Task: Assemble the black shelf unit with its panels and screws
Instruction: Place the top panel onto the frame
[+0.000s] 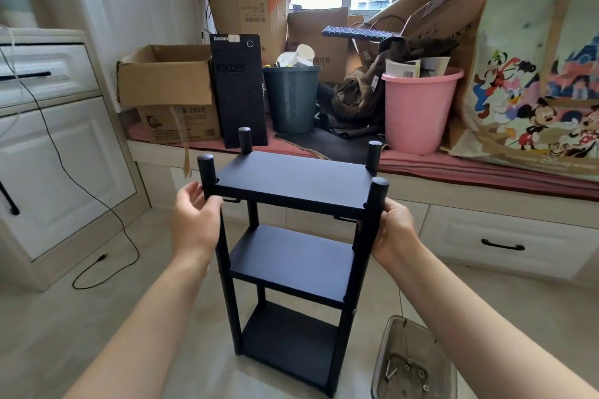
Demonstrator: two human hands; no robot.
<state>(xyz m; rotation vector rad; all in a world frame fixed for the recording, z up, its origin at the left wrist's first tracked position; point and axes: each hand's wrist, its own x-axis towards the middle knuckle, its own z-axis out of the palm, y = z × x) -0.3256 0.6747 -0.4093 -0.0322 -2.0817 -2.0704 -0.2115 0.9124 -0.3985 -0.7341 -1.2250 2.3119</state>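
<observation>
The shelf stands upright on the floor right in front of the person, and it looks close to done: three panels sit stacked between four posts, top panel level, middle and bottom ones below it. The left hand curls around the near-left post just at the top panel's corner, fingers wrapped in a light grip, though motion blur softens how tight it is. The right hand closes around the near-right post at the matching corner, thumb to the front. Both hands bracket the top panel, so my read is that this is a check-and-square step, steadying or testing the frame rather than adding a part. Right of the shelf's base, on the floor, a clear tray holds a few loose bits of hardware; whether they are spares or still needed I cannot tell. Small brackets show under the top panel's front corners. Next, I would judge, the frame wants a gentle rock to find any play, then a reach to the tray if a joint proves loose. Behind the shelf, a window seat carries a PC tower, boxes and a pink bucket.
</observation>
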